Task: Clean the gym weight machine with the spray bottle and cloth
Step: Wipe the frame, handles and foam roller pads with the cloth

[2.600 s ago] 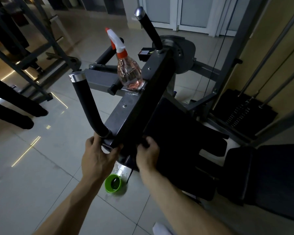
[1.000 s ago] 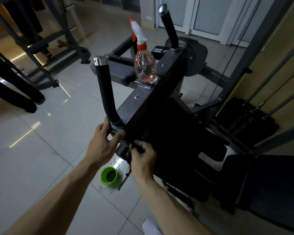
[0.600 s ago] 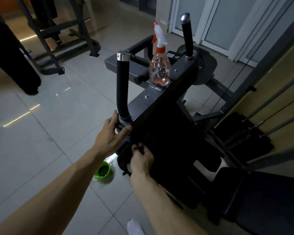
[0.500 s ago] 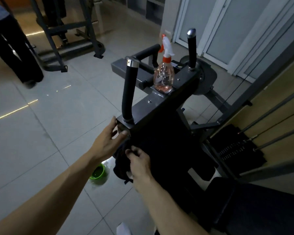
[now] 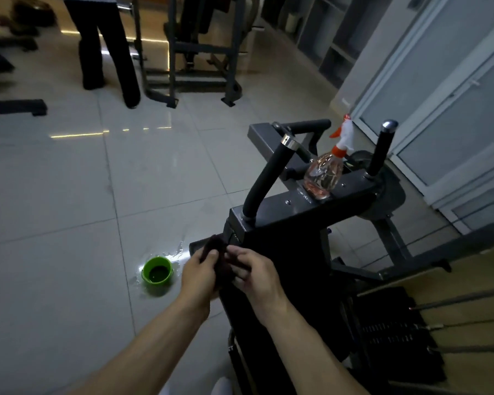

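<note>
Dark cloth (image 5: 215, 248) in two hands (image 5: 197, 276) (image 5: 258, 276), one bottle (image 5: 324, 173)

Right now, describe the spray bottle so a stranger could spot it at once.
Find the dark weight machine on the right; on its flat top bar, between the curved black handle and the straight black handle, stands the spray bottle. It alone is clear, with pinkish liquid and a white and orange trigger head.

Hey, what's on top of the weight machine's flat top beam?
A spray bottle with pinkish liquid stands upright there, between the curved handle and the straight handle. Its base hides the beam beneath.
</note>
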`<state>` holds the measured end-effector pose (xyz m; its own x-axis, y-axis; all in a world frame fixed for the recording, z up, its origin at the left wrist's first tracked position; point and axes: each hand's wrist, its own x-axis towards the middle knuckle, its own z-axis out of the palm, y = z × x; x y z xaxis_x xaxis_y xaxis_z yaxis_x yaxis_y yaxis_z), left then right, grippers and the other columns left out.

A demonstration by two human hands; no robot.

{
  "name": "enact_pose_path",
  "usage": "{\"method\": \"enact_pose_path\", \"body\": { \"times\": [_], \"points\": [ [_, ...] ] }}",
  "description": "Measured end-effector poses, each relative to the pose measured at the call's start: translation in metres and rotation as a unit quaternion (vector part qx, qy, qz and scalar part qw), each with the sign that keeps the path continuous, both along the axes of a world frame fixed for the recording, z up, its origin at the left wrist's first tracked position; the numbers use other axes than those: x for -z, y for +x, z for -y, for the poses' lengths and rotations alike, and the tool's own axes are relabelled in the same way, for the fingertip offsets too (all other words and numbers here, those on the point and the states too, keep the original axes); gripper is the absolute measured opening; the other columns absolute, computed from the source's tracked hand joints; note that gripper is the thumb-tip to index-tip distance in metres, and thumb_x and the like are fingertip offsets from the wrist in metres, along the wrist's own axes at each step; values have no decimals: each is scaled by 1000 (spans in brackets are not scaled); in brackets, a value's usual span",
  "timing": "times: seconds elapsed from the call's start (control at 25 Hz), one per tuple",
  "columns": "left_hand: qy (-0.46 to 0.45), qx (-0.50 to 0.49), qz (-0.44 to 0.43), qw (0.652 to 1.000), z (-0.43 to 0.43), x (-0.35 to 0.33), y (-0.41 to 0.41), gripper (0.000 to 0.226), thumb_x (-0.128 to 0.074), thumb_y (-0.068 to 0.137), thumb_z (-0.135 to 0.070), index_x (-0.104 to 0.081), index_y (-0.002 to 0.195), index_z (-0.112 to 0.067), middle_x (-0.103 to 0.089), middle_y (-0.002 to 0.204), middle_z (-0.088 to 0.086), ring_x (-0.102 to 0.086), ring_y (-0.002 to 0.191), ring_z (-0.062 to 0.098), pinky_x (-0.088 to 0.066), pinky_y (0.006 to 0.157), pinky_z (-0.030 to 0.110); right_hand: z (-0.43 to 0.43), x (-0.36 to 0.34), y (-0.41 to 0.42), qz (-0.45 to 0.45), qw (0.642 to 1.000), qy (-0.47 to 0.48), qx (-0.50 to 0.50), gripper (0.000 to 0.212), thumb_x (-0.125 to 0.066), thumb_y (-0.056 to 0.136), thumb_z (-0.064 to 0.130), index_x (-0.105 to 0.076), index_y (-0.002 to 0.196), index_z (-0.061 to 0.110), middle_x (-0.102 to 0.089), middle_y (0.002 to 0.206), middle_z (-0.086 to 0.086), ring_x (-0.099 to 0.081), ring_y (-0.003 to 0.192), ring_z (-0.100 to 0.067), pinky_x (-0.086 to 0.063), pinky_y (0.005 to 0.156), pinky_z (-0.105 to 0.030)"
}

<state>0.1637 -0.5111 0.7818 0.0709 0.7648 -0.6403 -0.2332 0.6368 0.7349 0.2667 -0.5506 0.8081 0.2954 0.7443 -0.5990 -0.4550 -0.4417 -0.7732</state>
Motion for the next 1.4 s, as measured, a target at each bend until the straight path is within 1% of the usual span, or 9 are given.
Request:
{"method": "enact_pose_path", "body": {
  "times": [0.16, 0.32, 0.44, 0.56, 0.68, 0.88, 0.96, 1.16, 1.4],
  "points": [
    [-20, -205, -11, 978, -19, 6, 23, 11, -52, 104, -13, -62, 109, -15, -67, 89, 6, -62, 73, 16, -52, 65, 29, -6, 2, 71, 107, 988, -97, 48, 29, -65, 99, 26, -64, 124, 13, -70, 120, -11, -68, 110, -27, -56, 98, -44],
    [63, -127, -35, 989, -1, 30, 83, 39, -49, 105, -21, -56, 142, -32, -67, 128, -8, -62, 115, 11, -48, 105, 32, -47, 6, 96, 50, 990, -118, -53, 68, -66, 81, 76, -70, 122, 22, -72, 120, -11, -65, 113, -33, -56, 93, -51],
    [101, -143, -27, 984, 14, 32, 110, 50, -42, 107, -13, -45, 151, -37, -58, 135, -16, -54, 122, 3, -42, 107, 23, -63, 9, 93, 94, 983, -135, -76, 62, -54, 91, 75, -68, 120, 22, -75, 111, -10, -71, 100, -33, -56, 92, -57],
    [54, -177, -26, 982, -20, 40, 105, 42, -44, 105, -11, -63, 134, -34, -69, 123, -8, -64, 110, 12, -49, 105, 32, -65, 11, 101, 135, 966, -173, -138, 70, -46, 89, 82, -68, 119, 22, -71, 104, -6, -62, 91, -28, -54, 90, -50],
    [56, -160, -38, 985, -53, 41, 92, 33, -45, 104, -12, -70, 114, -31, -74, 105, -9, -68, 106, 20, -54, 98, 32, -67, 11, 105, 130, 959, -190, -163, 74, -40, 88, 86, -64, 123, 25, -68, 118, -6, -59, 105, -33, -51, 84, -46],
    [132, -146, -64, 978, -1, 48, 104, 48, -45, 102, -10, -60, 138, -39, -67, 128, -15, -61, 122, 6, -47, 105, 29, -66, 24, 106, 156, 960, -175, -150, 74, -40, 85, 88, -71, 108, 25, -71, 107, -7, -60, 92, -26, -54, 89, -46],
    [153, -137, -45, 978, 10, 45, 104, 51, -46, 101, -10, -60, 136, -45, -69, 124, -20, -62, 118, 2, -47, 101, 27, -65, 28, 105, 164, 961, -176, -139, 76, -42, 83, 89, -73, 107, 24, -73, 112, -10, -63, 92, -25, -57, 86, -44],
    [88, -126, -58, 986, -77, 52, 83, 33, -49, 102, -12, -73, 118, -28, -75, 105, -8, -69, 106, 17, -53, 103, 40, -64, 24, 99, 153, 965, -182, -108, 81, -42, 86, 87, -62, 131, 22, -67, 122, -5, -63, 106, -26, -53, 74, -37],
    [159, -51, -60, 984, -1, 52, 86, 51, -45, 103, -13, -52, 144, -45, -66, 132, -12, -60, 122, 7, -47, 108, 32, -65, 30, 86, 151, 974, -164, -29, 93, -46, 85, 86, -55, 143, 15, -69, 122, -8, -68, 105, -26, -57, 90, -42]
  ]
}}
